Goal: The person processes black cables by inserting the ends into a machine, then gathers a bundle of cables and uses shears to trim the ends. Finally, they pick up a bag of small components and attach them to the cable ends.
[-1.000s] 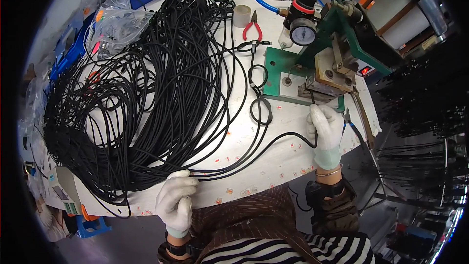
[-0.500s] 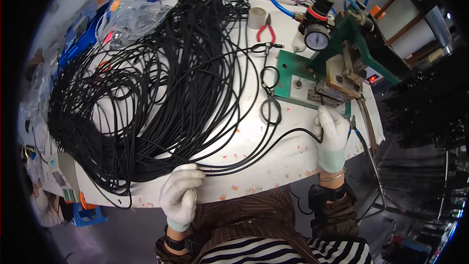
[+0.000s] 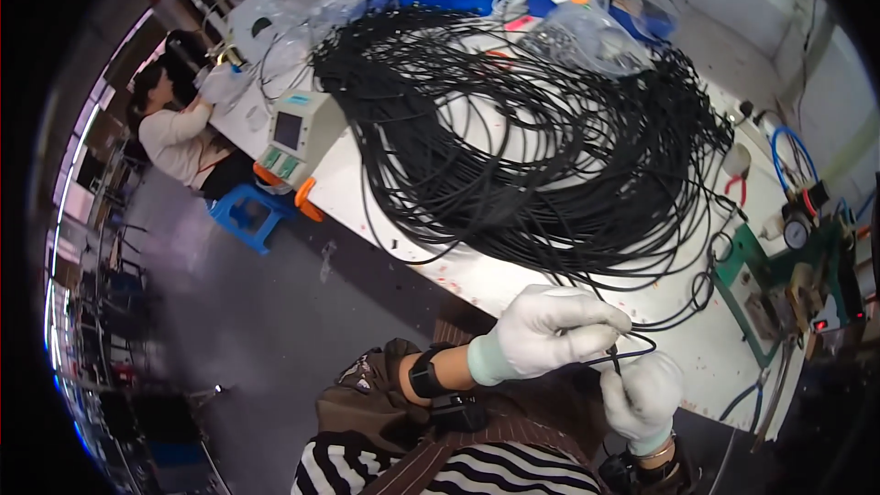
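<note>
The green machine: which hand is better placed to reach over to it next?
Probably the right hand. It is nearer the green machine, which stands off to the person's right. The left hand is farther left. Both seem to pinch black cable, though.

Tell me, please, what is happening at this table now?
A person in white gloves holds a black cable with the left hand and the right hand, close together near the table edge. A large heap of black cables lies beyond them. The green machine stands to the right, untouched. At far left, another person sits on a blue stool.
</note>
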`<state>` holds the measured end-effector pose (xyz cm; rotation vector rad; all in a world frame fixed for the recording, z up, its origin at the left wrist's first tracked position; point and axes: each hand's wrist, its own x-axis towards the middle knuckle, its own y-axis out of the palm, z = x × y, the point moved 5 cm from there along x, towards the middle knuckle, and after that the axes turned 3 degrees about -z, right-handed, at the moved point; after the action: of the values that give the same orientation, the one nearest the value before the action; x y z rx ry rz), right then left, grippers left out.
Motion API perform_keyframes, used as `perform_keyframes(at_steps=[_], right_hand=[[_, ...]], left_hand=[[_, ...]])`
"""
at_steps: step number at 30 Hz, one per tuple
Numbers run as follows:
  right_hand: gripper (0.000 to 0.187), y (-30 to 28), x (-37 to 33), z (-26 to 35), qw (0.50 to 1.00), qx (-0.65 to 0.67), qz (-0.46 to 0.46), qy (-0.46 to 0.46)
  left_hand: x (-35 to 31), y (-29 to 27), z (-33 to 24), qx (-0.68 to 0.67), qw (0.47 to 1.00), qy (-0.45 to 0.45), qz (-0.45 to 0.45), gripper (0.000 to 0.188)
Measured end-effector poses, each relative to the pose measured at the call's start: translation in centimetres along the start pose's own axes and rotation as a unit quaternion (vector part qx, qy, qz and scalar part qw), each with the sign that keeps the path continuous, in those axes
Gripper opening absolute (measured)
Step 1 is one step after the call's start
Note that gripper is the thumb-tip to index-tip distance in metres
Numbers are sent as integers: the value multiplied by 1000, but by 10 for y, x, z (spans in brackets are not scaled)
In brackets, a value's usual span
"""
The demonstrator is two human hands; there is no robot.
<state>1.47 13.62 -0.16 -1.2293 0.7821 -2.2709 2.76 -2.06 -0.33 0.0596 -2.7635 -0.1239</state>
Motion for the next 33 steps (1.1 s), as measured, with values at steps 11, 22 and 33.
perform_keyframes(at_steps=[11, 22, 33], right_hand=[[9, 11, -7, 8, 939, 252, 62, 225], [14, -1, 24, -3, 989, -12, -139, 50], [24, 21, 37, -64, 976, -19, -31, 216]], left_hand=[[-4, -4, -39, 33, 994, 106, 3, 11], [14, -61, -99, -171, 978, 28, -117, 23], [55, -137, -168, -14, 894, 381, -236, 27]])
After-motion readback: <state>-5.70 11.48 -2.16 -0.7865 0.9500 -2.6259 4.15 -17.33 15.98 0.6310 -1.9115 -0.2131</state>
